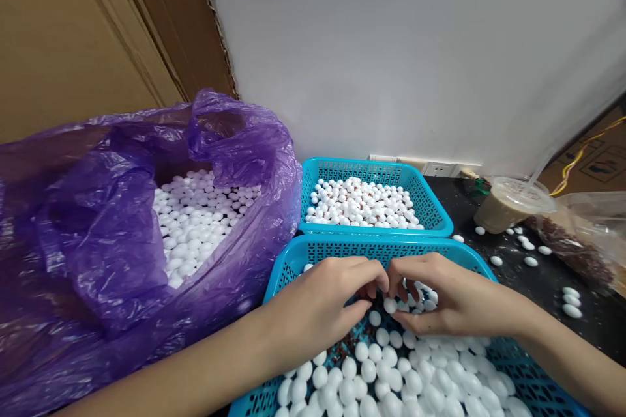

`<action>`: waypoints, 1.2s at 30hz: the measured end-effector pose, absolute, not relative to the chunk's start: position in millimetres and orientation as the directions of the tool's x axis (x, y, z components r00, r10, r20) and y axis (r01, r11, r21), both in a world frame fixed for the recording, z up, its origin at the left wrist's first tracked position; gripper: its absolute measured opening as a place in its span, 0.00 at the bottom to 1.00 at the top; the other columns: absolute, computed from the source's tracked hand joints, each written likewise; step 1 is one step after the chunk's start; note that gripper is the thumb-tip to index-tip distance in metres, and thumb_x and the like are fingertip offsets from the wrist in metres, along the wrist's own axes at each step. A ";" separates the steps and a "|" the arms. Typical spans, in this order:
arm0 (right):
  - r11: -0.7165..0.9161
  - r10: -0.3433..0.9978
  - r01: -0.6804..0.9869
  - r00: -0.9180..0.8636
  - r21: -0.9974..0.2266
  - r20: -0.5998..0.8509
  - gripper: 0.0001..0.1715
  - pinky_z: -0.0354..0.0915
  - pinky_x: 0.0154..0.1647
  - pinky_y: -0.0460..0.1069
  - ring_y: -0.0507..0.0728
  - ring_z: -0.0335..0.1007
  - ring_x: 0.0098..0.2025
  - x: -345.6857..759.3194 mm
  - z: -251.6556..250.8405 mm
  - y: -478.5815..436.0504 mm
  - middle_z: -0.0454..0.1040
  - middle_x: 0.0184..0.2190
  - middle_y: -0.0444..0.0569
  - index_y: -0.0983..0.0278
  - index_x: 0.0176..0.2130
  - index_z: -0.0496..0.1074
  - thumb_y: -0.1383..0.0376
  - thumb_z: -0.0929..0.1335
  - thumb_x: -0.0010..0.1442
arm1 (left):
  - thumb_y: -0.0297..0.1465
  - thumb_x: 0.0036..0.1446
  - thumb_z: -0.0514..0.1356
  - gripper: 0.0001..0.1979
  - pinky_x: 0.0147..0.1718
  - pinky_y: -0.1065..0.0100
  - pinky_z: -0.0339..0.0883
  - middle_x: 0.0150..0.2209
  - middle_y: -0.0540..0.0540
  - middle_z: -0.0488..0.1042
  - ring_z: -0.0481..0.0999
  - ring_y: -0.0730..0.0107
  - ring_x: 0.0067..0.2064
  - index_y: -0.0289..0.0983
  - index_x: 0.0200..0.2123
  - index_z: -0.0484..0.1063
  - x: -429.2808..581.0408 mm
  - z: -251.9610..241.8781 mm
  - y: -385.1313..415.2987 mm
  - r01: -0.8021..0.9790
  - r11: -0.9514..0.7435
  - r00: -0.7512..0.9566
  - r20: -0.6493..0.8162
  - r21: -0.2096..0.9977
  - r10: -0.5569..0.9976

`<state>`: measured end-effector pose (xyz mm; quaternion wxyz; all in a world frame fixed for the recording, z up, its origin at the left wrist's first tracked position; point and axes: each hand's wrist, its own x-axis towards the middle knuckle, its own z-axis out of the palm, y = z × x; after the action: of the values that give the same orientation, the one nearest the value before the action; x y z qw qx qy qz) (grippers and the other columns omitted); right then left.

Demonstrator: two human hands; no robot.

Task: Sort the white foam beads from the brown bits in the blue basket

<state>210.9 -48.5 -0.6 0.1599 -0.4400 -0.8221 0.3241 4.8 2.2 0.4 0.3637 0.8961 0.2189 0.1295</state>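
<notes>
My left hand (323, 300) and my right hand (450, 293) meet over the far end of a blue plastic mesh basket (386, 249). It is heaped with white foam balls (372, 371) and has brown bits among them. Fingers of both hands curl down into the pile. One ball (390, 305) sits against my right fingertips, and whatever lies under my fingers is hidden. Left of the basket, a purple plastic bag (98, 241) lies open around many more white balls (190, 225).
Behind stands a second blue basket (376, 169) of white balls with brown specks. On the black table (596, 326) to the right are loose white balls (528, 245), a plastic cup with a straw (508, 205) and a clear bag of brown material (577, 247). A wall and cardboard rise behind.
</notes>
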 end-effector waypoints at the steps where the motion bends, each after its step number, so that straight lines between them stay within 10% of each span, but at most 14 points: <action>1: 0.404 0.831 0.621 -0.556 -0.672 -0.014 0.06 0.62 0.31 0.47 0.52 0.64 0.31 210.8 -0.5 -48.5 0.67 0.29 0.43 0.63 0.34 0.66 0.68 0.67 0.53 | 0.19 0.52 0.53 0.12 0.37 0.70 0.65 0.36 0.51 0.72 0.71 0.73 0.37 0.38 0.38 0.68 5.2 1.7 2.4 0.279 -0.612 0.865 0.083 0.740 0.495; 7: 0.387 0.860 0.537 -0.504 -0.749 0.082 0.06 0.64 0.34 0.48 0.52 0.64 0.33 211.0 -2.4 -47.1 0.70 0.33 0.45 0.62 0.37 0.67 0.67 0.66 0.57 | 0.20 0.51 0.56 0.07 0.36 0.76 0.68 0.31 0.54 0.73 0.74 0.77 0.34 0.37 0.31 0.69 7.1 9.9 2.2 0.176 -0.401 0.822 0.090 0.899 0.562; 36: 0.259 0.914 0.218 -0.370 -0.941 0.166 0.09 0.67 0.39 0.50 0.53 0.67 0.39 210.8 -2.2 -46.3 0.70 0.38 0.49 0.62 0.43 0.69 0.63 0.65 0.61 | 0.30 0.52 0.61 0.09 0.36 0.71 0.67 0.31 0.51 0.73 0.73 0.75 0.35 0.35 0.26 0.62 7.4 19.0 1.3 0.089 -0.314 0.717 0.158 0.945 0.679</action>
<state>210.8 -46.3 -2.2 0.3854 -0.4082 -0.6934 0.4517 7.4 1.3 19.0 0.5284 0.7611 0.2524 0.2790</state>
